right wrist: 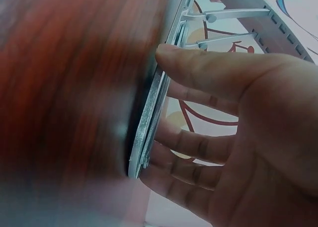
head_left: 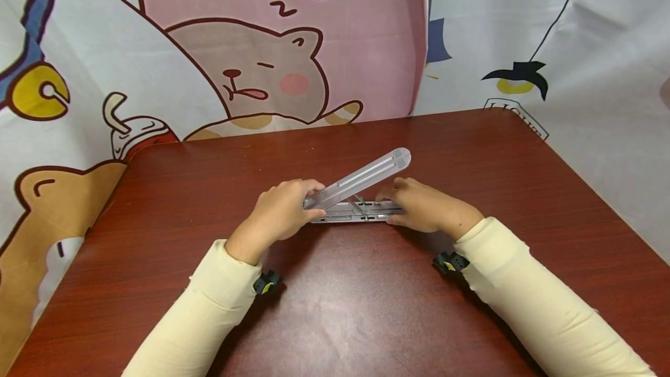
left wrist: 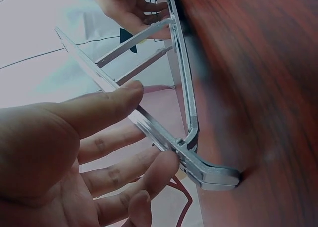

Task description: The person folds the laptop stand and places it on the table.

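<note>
A silver folding laptop stand (head_left: 366, 177) is on the table, its upper arm raised at a slant above the base (head_left: 340, 212). Thin struts (left wrist: 134, 43) join the two parts, as the left wrist view shows. My left hand (head_left: 281, 212) pinches the lower, hinged end of the upper arm, thumb on one edge and fingers across on the other. On the right, my right hand (head_left: 428, 207) holds the base's right end between the thumb at the near edge and fingers at the far edge. That end is partly hidden by the hand in the head view.
The reddish-brown wooden table (head_left: 335, 307) spreads around the stand. Behind it hangs a cloth (head_left: 377, 34) printed with cartoon animals. A small black wrist device (head_left: 268, 282) shows by the left sleeve, and another black device (head_left: 451, 262) by the right sleeve.
</note>
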Demonstrator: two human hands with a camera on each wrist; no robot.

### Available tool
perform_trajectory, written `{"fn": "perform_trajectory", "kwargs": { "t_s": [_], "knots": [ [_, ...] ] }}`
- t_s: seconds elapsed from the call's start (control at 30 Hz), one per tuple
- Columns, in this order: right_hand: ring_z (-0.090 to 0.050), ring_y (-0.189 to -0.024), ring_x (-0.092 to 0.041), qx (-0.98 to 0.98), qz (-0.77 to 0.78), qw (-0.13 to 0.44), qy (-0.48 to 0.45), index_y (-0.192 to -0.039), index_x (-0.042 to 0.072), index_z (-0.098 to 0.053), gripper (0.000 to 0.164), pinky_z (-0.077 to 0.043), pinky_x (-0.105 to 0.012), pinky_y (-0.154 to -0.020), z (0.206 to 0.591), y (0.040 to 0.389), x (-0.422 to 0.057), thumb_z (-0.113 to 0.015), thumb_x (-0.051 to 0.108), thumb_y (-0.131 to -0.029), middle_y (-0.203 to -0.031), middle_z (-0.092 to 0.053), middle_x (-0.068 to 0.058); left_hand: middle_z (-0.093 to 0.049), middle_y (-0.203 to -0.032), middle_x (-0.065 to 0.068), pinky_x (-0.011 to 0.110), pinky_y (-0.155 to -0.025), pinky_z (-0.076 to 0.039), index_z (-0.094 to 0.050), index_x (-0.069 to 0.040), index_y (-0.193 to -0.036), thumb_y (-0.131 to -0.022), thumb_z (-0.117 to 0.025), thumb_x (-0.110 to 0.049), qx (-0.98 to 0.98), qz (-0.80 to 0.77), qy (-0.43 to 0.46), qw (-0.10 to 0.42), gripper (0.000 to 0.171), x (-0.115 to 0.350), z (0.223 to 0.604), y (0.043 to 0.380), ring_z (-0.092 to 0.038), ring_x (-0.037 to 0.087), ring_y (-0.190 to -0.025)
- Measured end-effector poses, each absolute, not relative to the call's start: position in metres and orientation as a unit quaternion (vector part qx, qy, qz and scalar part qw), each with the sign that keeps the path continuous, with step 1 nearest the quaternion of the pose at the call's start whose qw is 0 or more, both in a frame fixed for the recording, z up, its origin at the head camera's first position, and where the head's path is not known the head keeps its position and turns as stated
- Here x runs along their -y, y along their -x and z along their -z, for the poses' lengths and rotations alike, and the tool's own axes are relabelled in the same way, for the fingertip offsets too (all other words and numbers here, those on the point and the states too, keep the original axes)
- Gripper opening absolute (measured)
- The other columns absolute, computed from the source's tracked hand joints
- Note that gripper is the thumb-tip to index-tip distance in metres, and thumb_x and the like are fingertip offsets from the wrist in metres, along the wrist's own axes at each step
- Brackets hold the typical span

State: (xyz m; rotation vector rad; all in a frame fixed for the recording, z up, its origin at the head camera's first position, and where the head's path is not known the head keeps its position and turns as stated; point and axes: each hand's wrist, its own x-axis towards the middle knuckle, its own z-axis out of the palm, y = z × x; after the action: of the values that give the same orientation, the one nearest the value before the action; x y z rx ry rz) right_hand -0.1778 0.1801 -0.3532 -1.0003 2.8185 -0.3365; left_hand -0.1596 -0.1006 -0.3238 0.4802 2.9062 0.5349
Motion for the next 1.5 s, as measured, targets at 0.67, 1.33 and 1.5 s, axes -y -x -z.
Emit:
{"fn": "perform_trajectory", "kwargs": {
  "t_s": [0.67,1.33,1.5],
  "knots": [
    [-0.059,-0.092,-0.031,-0.933,0.098,0.026,0.347,-0.116,0.005,-0.065,0.035,-0.05,-0.049,-0.086,0.3555,0.1758,-0.1778,-0.077,0.019,-0.086,-0.097,-0.061,-0.014,-0.067,-0.126,0.001,0.054,-0.085,-0.052,-0.062,-0.028,-0.134,-0.09,-0.075,-0.035,-0.971,-0.177,-0.155,0.05,0.047,0.0989,0.3276,0.1606,-0.066,0.027,-0.114],
    [-0.057,-0.084,-0.032,-0.935,0.087,-0.008,0.343,-0.113,0.005,-0.064,0.033,-0.049,-0.049,-0.08,0.3552,0.1737,-0.177,-0.077,0.017,-0.085,-0.087,-0.061,-0.012,-0.067,-0.125,0.004,0.055,-0.085,-0.053,-0.061,-0.026,-0.135,-0.094,-0.071,-0.029,-0.967,-0.185,-0.17,0.035,0.043,0.0994,0.3289,0.1614,-0.066,0.027,-0.112],
    [-0.058,-0.088,-0.034,-0.94,0.08,-0.004,0.333,-0.116,0.004,-0.063,0.035,-0.049,-0.05,-0.082,0.3542,0.1725,-0.1762,-0.076,0.017,-0.086,-0.089,-0.062,-0.013,-0.067,-0.125,0.003,0.055,-0.086,-0.052,-0.061,-0.026,-0.135,-0.094,-0.071,-0.029,-0.967,-0.188,-0.169,0.036,0.042,0.0991,0.3287,0.1611,-0.066,0.027,-0.113]
  ]
}}
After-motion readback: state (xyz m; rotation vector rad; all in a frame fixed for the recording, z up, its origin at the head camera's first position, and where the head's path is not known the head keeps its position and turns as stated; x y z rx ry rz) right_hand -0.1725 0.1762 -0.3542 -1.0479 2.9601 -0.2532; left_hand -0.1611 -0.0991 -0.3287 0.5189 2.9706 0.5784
